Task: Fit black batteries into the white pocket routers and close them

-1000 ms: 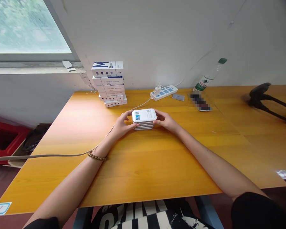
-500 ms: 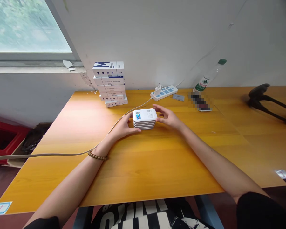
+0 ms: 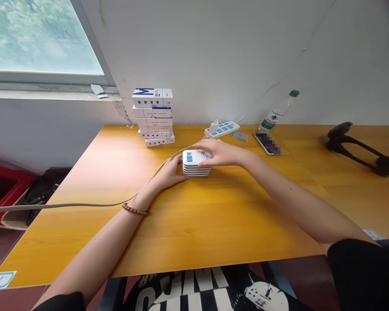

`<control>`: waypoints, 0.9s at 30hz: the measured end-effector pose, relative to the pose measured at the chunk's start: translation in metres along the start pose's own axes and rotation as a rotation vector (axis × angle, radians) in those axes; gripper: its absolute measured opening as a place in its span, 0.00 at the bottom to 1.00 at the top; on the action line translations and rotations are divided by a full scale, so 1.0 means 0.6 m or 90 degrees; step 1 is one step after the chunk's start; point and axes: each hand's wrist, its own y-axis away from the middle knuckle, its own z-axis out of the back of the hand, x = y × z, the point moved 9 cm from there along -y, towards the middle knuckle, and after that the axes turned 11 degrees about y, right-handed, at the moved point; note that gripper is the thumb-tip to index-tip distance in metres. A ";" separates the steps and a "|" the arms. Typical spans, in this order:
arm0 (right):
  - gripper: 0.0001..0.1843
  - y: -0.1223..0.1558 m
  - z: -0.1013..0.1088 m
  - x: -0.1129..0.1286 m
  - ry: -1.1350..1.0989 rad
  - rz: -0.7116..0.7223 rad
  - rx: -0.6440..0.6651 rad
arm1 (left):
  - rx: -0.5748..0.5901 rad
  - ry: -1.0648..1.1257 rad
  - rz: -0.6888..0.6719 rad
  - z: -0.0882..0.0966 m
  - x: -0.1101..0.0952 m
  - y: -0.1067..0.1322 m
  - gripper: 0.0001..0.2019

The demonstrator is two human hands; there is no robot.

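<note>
On the desk in front of me stands a neat stack of several flat white devices [image 3: 196, 172] with rounded corners. The top one carries a blue label and a QR code. My left hand [image 3: 170, 172] grips the stack's left side, thumb at the front and fingers behind. From the right, my right hand [image 3: 222, 153] reaches over the top device [image 3: 189, 159], with its thumb on the front edge and its fingers at the far edge. That hand covers the right part of the top device.
Behind on the left, several white boxes [image 3: 154, 123] are piled up. Near the wall lie a power strip [image 3: 225, 128], a grey card [image 3: 240, 136] and a phone [image 3: 266, 143], with a water bottle [image 3: 275, 116] behind. A beige cable [image 3: 94, 205] crosses the left side. A black headband-like device [image 3: 350, 144] lies far right.
My right hand has moved left from the stack's right side to over the top device. My left hand has stayed at the stack's left side. The view has shifted slightly.
</note>
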 end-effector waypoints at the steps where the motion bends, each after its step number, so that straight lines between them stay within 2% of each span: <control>1: 0.35 -0.006 -0.004 0.007 0.026 0.003 0.028 | -0.001 -0.003 -0.004 0.000 0.001 -0.001 0.41; 7: 0.29 -0.013 -0.007 0.018 0.079 -0.054 0.064 | -0.013 -0.023 -0.019 0.000 0.043 -0.006 0.38; 11: 0.27 -0.006 0.000 0.013 0.087 -0.112 0.090 | -0.054 -0.050 0.015 0.005 0.069 -0.008 0.34; 14: 0.22 -0.009 0.010 0.013 0.101 -0.104 0.090 | -0.079 -0.055 0.033 0.006 0.068 -0.008 0.30; 17: 0.20 -0.015 0.017 0.007 0.088 -0.103 0.080 | -0.097 -0.054 0.040 0.003 0.061 -0.009 0.19; 22: 0.13 -0.013 0.009 -0.007 0.048 -0.129 0.106 | -0.131 -0.062 0.053 0.001 0.063 -0.013 0.08; 25: 0.13 -0.007 0.009 -0.011 0.029 -0.141 0.106 | -0.115 -0.069 0.048 -0.003 0.057 -0.015 0.03; 27: 0.16 -0.005 0.015 -0.013 0.038 -0.146 0.096 | -0.090 -0.068 0.037 -0.006 0.045 -0.014 0.05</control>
